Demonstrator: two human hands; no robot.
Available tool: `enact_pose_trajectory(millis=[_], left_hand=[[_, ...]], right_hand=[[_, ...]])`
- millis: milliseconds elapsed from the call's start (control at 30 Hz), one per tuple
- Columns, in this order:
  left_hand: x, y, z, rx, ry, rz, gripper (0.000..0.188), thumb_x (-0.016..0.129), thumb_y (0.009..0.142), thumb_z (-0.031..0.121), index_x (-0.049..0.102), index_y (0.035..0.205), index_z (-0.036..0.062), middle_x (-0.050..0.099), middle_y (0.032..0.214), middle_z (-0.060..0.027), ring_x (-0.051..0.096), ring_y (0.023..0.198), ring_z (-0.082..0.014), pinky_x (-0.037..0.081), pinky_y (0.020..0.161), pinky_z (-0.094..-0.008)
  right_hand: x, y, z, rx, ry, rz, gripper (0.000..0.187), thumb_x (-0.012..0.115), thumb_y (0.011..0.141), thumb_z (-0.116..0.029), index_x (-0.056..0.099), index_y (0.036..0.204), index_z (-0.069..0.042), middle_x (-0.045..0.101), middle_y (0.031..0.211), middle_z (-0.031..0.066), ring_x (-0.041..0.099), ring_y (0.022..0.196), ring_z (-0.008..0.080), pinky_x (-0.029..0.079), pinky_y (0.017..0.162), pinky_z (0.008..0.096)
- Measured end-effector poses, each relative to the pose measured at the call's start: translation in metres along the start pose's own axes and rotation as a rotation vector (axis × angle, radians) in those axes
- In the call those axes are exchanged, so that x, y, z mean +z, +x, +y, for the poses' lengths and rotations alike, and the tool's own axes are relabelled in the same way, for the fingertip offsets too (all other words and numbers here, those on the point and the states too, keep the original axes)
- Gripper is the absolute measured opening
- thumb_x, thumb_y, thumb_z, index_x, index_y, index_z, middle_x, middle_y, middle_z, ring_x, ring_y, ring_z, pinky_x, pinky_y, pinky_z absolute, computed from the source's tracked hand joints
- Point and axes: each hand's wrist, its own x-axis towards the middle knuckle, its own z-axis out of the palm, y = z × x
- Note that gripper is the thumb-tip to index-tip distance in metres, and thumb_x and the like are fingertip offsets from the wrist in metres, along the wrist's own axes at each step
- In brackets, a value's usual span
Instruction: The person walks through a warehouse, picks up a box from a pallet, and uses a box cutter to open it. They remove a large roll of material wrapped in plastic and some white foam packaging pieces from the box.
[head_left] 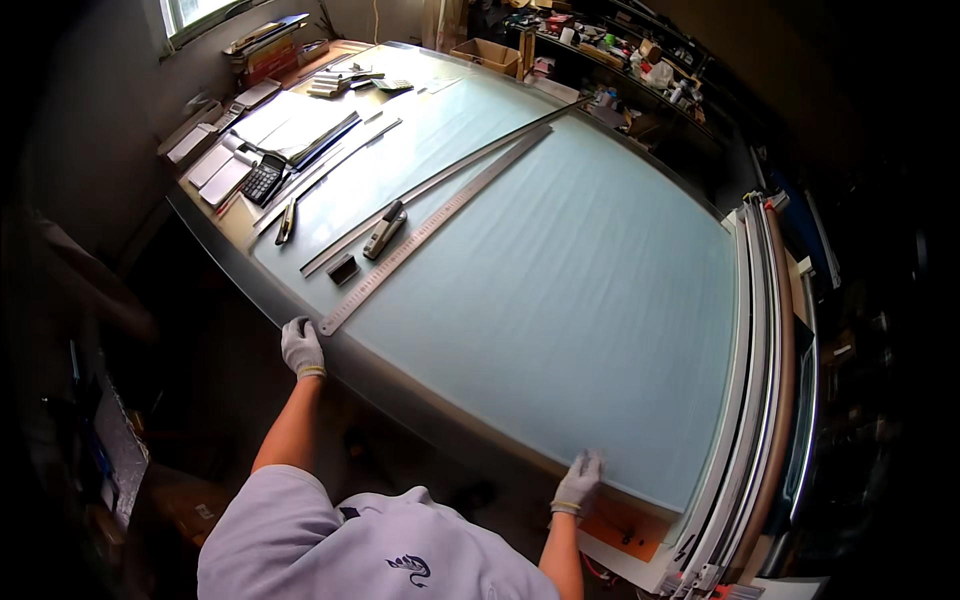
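Head: hands at table edge; cardboard box, contents unclear.

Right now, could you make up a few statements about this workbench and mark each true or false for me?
1. The left hand is close to one end of the long ruler. True.
2. Both hands are bare. False: both are gloved.
3. A black calculator lies to the left of the ruler. True.
4. The right hand grips the ruler. False: it is at the table's near edge.
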Motion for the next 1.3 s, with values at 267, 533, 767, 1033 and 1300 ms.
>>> enact_pose_trajectory(millis=[267,533,767,1033,1300], left_hand=[[0.095,0.155,-0.029,0.208,0.441,-0.439,0.021,0.064,0.083,0.028,0.065,0.095,0.0117,0.064,0.097,-0.0112,0.060,0.093,-0.0299,0.048,0.082,-0.0410],[0.004,0.181,-0.108,0.349,0.439,-0.491,0.007,0.059,0.080,0.014,0.058,0.085,0.0103,0.059,0.085,-0.0100,0.060,0.083,-0.0283,0.046,0.073,-0.0400],[-0.136,0.182,-0.186,0.271,0.226,-0.856,0.042,0.065,0.082,0.037,0.056,0.113,0.0094,0.063,0.097,-0.0143,0.064,0.083,-0.0325,0.052,0.067,-0.0449],[-0.163,0.331,-0.181,0.434,0.306,-0.862,0.016,0.061,0.082,0.025,0.060,0.091,0.0118,0.064,0.070,-0.0111,0.064,0.064,-0.0320,0.050,0.055,-0.0441],[-0.287,0.493,-0.233,0.583,0.342,-0.669,0.013,0.070,0.070,0.023,0.062,0.076,0.0150,0.062,0.064,-0.0049,0.062,0.057,-0.0248,0.047,0.049,-0.0369]], right_hand=[[0.154,-0.109,-0.112,-0.218,-0.568,0.070,0.038,0.059,0.086,-0.020,0.053,0.118,0.000,0.047,0.133,0.0212,0.041,0.125,0.0395,0.033,0.105,0.0482],[0.171,-0.128,-0.136,-0.174,-0.705,0.116,0.032,0.047,0.094,-0.020,0.053,0.121,-0.003,0.048,0.133,0.0198,0.045,0.123,0.0384,0.035,0.105,0.0456],[0.170,-0.128,-0.128,-0.179,-0.937,0.093,0.039,0.050,0.094,-0.026,0.051,0.125,-0.004,0.050,0.131,0.0195,0.052,0.118,0.0324,0.045,0.098,0.0405],[0.306,-0.082,-0.184,-0.057,-0.731,0.485,0.036,0.051,0.094,-0.024,0.051,0.123,-0.003,0.054,0.115,0.0227,0.055,0.103,0.0391,0.046,0.088,0.0469],[0.605,-0.109,-0.581,0.600,1.326,-0.570,0.050,0.050,0.095,-0.048,0.049,0.122,-0.005,0.063,0.104,0.0124,0.064,0.090,0.0267,0.054,0.076,0.0375]])
